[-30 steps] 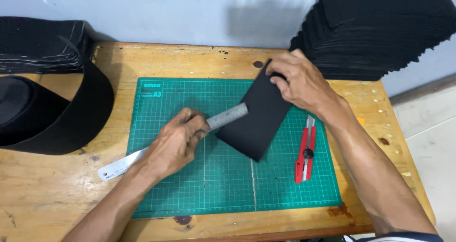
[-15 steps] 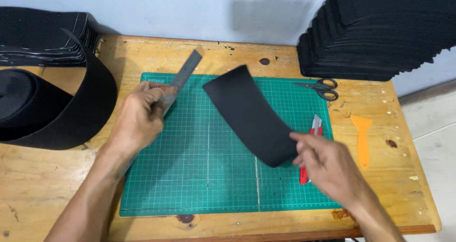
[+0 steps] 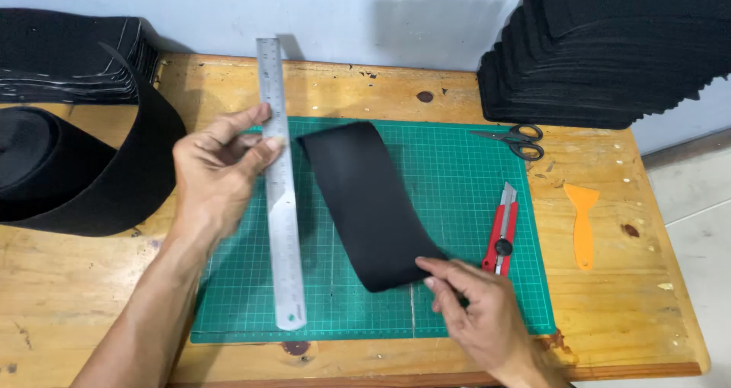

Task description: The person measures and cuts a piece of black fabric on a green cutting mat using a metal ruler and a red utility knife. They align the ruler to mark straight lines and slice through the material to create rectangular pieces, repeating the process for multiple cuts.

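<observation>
Black elastic-looking fabric strip (image 3: 367,205), broad and rectangular: lies slantwise on the green gridded cutting mat (image 3: 457,197), upper end near the mat's far edge, lower end toward the near edge. Appears to be one whole piece with no cut across it; no ruler lies on it and no blade touches it.

Right hand (image 3: 476,312): fingers (image 3: 434,266) pressed on the strip's lower corner, pinning or pinching it; whether the thumb is under the cloth is hard to tell from this angle.

Left hand (image 3: 213,176): fingers clenched about the long steel ruler (image 3: 280,190), gripped near its upper third. Ruler is held lengthwise just left of the strip, apart from it; its lower end reaches down close to the mat's near edge, though whether it touches the mat is unclear.

Red snap-blade utility knife (image 3: 501,232): on the mat, right of the strip, in no hand.

Black-handled scissors (image 3: 518,140): on the wooden table (image 3: 609,304) at the mat's far right corner.

Orange plastic scraper (image 3: 582,220): on the table, right of the mat.

Tall stack of cut black pieces (image 3: 609,45): far right corner of the table, against the wall.

Large roll of black band (image 3: 68,167): left end of the table, with a flatter pile of black material (image 3: 68,57) behind it.

Progress, as judged: strip laid out and held; ruler not yet set across it; measuring and cutting of this piece remain.
</observation>
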